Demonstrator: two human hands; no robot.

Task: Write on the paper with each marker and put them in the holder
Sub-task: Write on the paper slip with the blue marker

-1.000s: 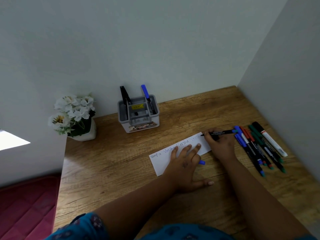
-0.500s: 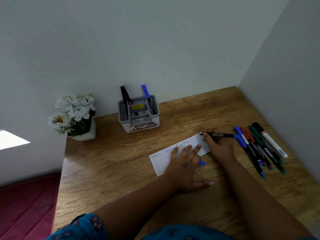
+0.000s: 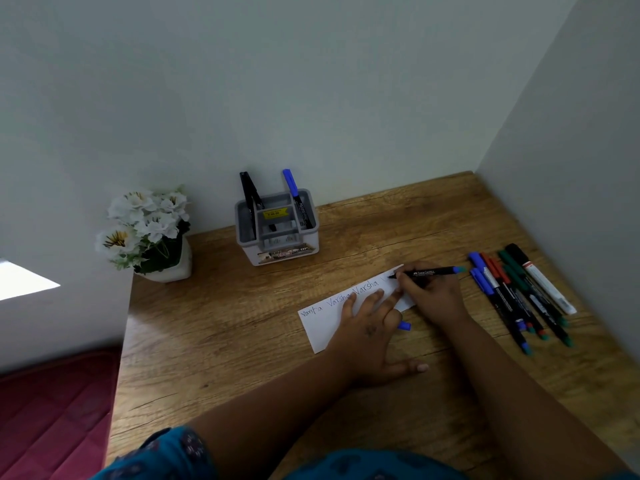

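Note:
A white strip of paper (image 3: 320, 323) lies on the wooden desk with a word written three times on it. My left hand (image 3: 369, 336) lies flat on the paper, fingers spread, and a blue cap (image 3: 403, 326) shows at its fingers. My right hand (image 3: 431, 294) grips a black marker with a blue end (image 3: 433, 271), its tip on the paper's right end. A grey holder (image 3: 277, 242) at the back has a black marker (image 3: 247, 192) and a blue-capped marker (image 3: 292, 188) standing in it. Several capped markers (image 3: 519, 299) lie in a row at the right.
A white pot of white flowers (image 3: 149, 230) stands at the desk's back left corner. Walls close in the desk (image 3: 225, 341) at the back and the right. A red mattress (image 3: 52, 410) lies below the desk's left edge.
My right hand has shifted the marker's tip a little along the paper's right end as it writes. My left hand has stayed flat on the paper.

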